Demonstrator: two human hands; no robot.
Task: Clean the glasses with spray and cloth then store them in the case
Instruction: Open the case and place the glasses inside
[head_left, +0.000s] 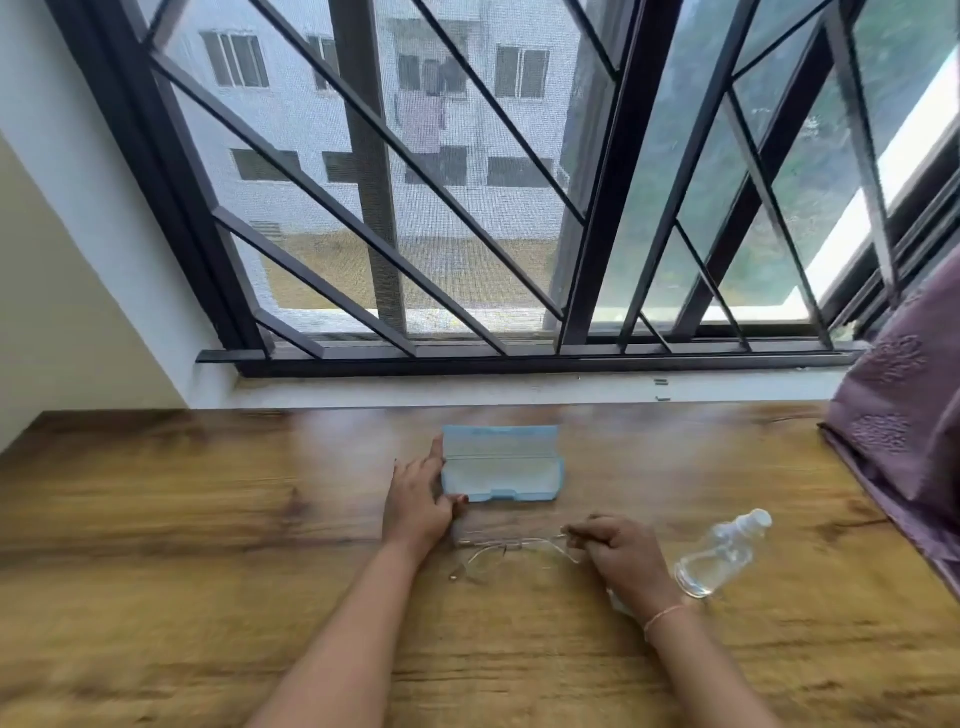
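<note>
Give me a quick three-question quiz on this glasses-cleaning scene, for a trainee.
1. True or false: the case has its lid open.
2. Which hand pinches the glasses? A: left hand. B: right hand.
3. Fill in: the spray bottle is to the ____ of the right hand.

Key: 1 true; 2 B; 3 right.

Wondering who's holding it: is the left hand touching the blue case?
Touching. Head view: the left hand has fingers and thumb against the blue case at its left end.
</note>
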